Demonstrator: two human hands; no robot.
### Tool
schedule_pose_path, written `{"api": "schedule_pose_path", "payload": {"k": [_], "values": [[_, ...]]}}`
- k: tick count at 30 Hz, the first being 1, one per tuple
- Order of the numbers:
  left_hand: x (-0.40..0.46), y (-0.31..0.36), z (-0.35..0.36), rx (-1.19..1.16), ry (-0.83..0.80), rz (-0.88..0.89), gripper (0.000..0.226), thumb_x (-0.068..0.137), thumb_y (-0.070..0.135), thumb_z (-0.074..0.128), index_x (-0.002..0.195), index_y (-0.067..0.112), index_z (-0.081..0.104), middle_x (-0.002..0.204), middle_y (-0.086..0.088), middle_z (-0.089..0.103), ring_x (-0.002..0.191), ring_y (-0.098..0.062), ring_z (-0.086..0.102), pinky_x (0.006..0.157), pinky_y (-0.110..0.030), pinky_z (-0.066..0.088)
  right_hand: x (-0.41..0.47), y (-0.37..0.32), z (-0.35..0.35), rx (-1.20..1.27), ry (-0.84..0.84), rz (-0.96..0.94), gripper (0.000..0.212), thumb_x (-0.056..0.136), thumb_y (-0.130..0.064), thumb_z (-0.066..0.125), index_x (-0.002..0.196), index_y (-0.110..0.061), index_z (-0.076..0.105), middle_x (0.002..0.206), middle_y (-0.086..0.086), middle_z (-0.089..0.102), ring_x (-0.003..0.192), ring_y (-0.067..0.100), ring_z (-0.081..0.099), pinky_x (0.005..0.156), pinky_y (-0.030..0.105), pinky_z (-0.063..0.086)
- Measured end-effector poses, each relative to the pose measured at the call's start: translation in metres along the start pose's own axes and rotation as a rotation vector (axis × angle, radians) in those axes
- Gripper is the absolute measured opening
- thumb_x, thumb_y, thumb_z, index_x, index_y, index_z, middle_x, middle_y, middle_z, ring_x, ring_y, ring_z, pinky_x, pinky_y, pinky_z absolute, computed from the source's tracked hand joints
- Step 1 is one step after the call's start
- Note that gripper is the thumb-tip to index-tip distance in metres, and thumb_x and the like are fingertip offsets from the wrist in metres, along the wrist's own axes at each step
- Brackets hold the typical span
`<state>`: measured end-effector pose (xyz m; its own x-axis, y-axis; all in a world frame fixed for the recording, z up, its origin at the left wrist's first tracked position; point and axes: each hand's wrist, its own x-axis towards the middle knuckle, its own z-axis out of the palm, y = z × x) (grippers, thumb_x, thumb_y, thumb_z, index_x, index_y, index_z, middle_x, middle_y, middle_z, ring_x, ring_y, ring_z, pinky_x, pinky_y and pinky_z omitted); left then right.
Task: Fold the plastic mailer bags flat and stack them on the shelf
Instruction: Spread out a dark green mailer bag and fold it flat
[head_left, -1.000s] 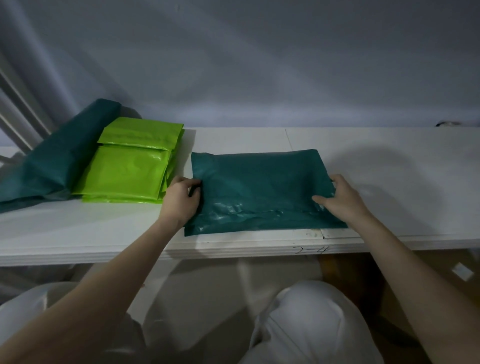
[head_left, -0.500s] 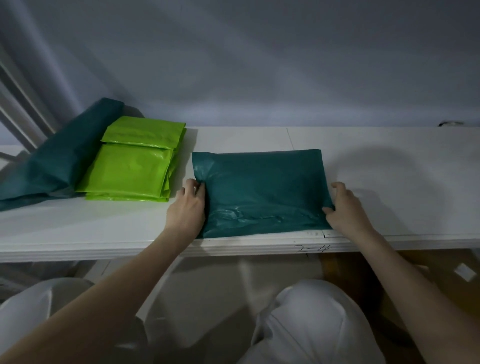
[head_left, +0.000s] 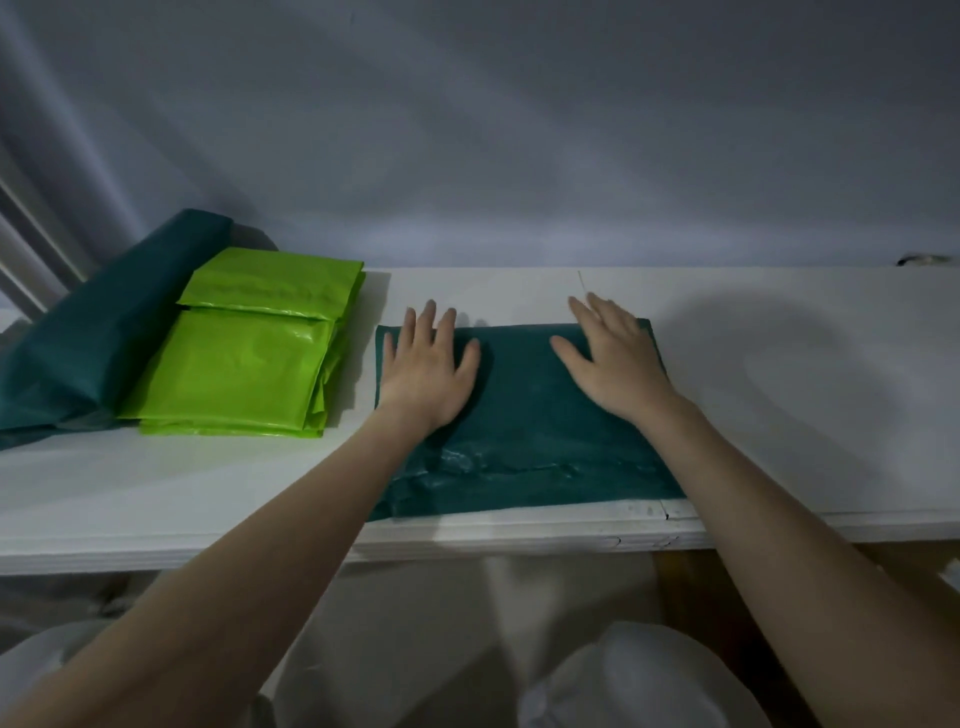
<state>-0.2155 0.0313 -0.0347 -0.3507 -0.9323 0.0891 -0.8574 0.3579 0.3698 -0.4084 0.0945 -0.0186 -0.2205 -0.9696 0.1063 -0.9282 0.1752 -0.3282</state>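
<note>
Both palms flat, fingers spread, on the teal bag (head_left: 524, 415) lying on the shelf (head_left: 779, 395). Left hand (head_left: 428, 371) near its left end, right hand (head_left: 615, 366) near its right. Long axis runs hand to hand; green stack (head_left: 249, 358) lies left of my left hand, the nearer one.

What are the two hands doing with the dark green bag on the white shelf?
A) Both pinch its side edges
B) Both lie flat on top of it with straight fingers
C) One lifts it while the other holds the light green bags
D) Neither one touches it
B: the left hand and the right hand both rest palm down, fingers spread and straight, on the far part of the dark green bag, which lies flat on the shelf.
</note>
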Motion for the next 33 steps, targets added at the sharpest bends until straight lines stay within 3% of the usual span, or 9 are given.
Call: {"api": "schedule_pose_path", "payload": {"k": [3, 6, 21, 28, 33], "values": [[0.002, -0.003, 0.015, -0.002, -0.113, -0.066, 0.063, 0.095, 0.054, 0.024, 0.149, 0.026, 0.012, 0.159, -0.002, 0.001, 0.146, -0.022, -0.005, 0.116, -0.047, -0.002, 0.011, -0.009, 0.019, -0.05, -0.128, -0.04, 0.062, 0.096, -0.055, 0.024, 0.15, -0.029, 0.01, 0.159, -0.005, 0.003, 0.146, 0.016, -0.001, 0.117, 0.05, 0.001], [-0.002, -0.007, 0.023, -0.021, -0.12, -0.084, 0.064, 0.093, 0.057, 0.023, 0.149, 0.029, 0.012, 0.159, -0.002, 0.004, 0.146, -0.021, -0.003, 0.117, -0.047, -0.001, 0.007, -0.007, 0.036, -0.036, -0.173, -0.011, 0.062, 0.095, -0.058, 0.021, 0.15, -0.032, 0.013, 0.159, -0.006, 0.007, 0.146, 0.014, 0.002, 0.118, 0.049, -0.001], [0.039, -0.008, 0.03, -0.061, -0.082, -0.004, 0.062, 0.093, 0.057, 0.026, 0.148, 0.031, 0.017, 0.158, -0.007, 0.006, 0.146, -0.024, 0.001, 0.118, -0.046, 0.001, 0.026, -0.002, 0.046, -0.069, -0.042, 0.094, 0.058, 0.096, -0.055, 0.019, 0.148, -0.03, 0.017, 0.158, -0.004, 0.013, 0.146, 0.018, 0.006, 0.117, 0.052, 0.001], [0.04, -0.008, 0.024, -0.028, -0.122, -0.023, 0.073, 0.086, 0.071, 0.024, 0.148, 0.033, 0.014, 0.158, -0.01, 0.003, 0.145, -0.032, 0.0, 0.115, -0.054, -0.002, 0.027, -0.007, 0.039, -0.238, -0.091, 0.206, 0.07, 0.091, -0.066, 0.01, 0.15, -0.03, 0.007, 0.159, 0.007, 0.004, 0.144, 0.037, -0.002, 0.113, 0.06, -0.006], [0.017, -0.024, 0.003, -0.175, 0.041, 0.099, 0.059, 0.094, 0.052, 0.034, 0.145, 0.023, 0.027, 0.155, -0.006, 0.02, 0.142, -0.022, 0.017, 0.117, -0.042, 0.011, 0.007, -0.034, 0.025, -0.275, 0.035, 0.046, 0.065, 0.096, -0.055, 0.016, 0.149, -0.019, 0.016, 0.158, 0.008, 0.012, 0.145, 0.026, 0.008, 0.114, 0.057, 0.008]]}}
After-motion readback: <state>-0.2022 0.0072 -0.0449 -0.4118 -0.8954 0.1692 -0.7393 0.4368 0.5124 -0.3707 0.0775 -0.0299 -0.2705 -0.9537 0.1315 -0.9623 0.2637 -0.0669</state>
